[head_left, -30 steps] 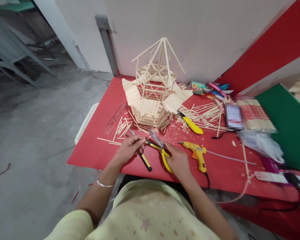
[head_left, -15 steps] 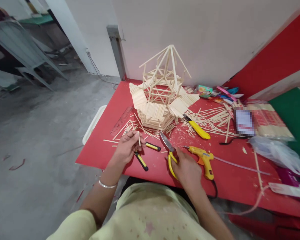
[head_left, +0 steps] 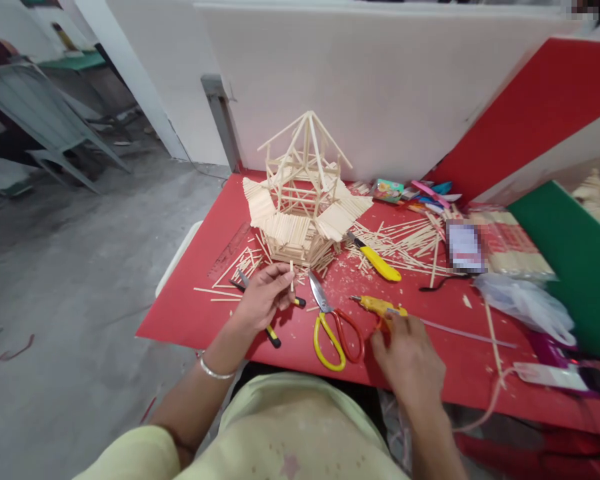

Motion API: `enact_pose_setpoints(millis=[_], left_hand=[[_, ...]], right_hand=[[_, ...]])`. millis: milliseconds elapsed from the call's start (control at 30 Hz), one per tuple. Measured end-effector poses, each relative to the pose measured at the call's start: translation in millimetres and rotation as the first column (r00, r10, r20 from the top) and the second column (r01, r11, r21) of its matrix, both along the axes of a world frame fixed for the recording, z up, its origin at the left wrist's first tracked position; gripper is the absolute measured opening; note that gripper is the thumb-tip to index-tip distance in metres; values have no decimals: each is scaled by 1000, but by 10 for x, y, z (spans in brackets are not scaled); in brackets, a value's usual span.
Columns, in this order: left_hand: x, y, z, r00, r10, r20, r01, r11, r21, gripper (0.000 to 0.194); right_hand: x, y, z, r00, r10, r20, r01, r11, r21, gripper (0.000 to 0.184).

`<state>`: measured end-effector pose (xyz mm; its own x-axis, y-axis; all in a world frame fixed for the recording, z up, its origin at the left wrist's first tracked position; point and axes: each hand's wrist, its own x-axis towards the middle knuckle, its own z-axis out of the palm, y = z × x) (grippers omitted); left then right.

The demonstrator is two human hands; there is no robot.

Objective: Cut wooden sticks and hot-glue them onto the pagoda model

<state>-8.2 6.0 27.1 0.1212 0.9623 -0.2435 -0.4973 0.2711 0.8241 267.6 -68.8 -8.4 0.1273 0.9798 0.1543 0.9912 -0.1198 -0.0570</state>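
Observation:
My left hand (head_left: pixel 267 297) pinches a short wooden stick (head_left: pixel 292 275) upright, just in front of the stick-built model (head_left: pixel 300 230) with its peaked frame roof. Beneath that hand, pliers with black-and-yellow handles (head_left: pixel 274 337) are partly covered. My right hand (head_left: pixel 410 357) is closed around the handle of a yellow hot glue gun (head_left: pixel 377 305), whose nozzle points left and whose grip is hidden by my fingers. Between my hands, scissors (head_left: pixel 323 300) with one yellow and one red handle lie on the red table, touched by neither hand.
Loose sticks (head_left: pixel 405 247) and a yellow utility knife (head_left: pixel 380 262) lie right of the model. A phone-like device (head_left: pixel 465 247), a plastic bag (head_left: pixel 525 307) and a power strip (head_left: pixel 545 375) occupy the red table's (head_left: pixel 180 313) right side. A clear ruler (head_left: pixel 229 250) lies left.
My right hand has let go of the scissors, leaving them on the table, and has moved right onto the glue gun. My left hand still holds the short stick.

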Motion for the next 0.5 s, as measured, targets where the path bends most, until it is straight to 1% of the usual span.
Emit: enact_pose_setpoints(millis=[67, 133, 200, 267, 300, 367, 433, 500], left_hand=[[53, 41, -23, 1000, -3, 24, 2, 1000, 31, 27], [114, 100, -42, 998, 1, 65, -5, 999, 54, 26], [179, 165, -43, 994, 15, 107, -21, 998, 52, 26], [238, 227, -26, 989, 29, 145, -32, 999, 20, 29], [260, 257, -13, 986, 36, 162, -35, 999, -6, 31], [290, 313, 10, 981, 48, 190, -37, 997, -61, 35], [300, 369, 21, 977, 59, 206, -41, 995, -92, 39], [300, 425, 17, 975, 68, 211, -50, 995, -88, 40]], right_hand=[[120, -10, 19, 998, -64, 17, 65, 996, -54, 39], [194, -5, -12, 995, -102, -16, 100, 991, -94, 39], [261, 24, -96, 986, -134, -102, 122, 986, -117, 39], [333, 68, -192, 957, -162, -240, 126, 980, -156, 40], [365, 89, -225, 927, -179, -329, 130, 978, -165, 41], [402, 119, -232, 830, -214, -515, 171, 977, -130, 44], [385, 128, -154, 697, -197, -690, 210, 975, -67, 49], [327, 126, -15, 562, -127, -818, 194, 981, -20, 52]])
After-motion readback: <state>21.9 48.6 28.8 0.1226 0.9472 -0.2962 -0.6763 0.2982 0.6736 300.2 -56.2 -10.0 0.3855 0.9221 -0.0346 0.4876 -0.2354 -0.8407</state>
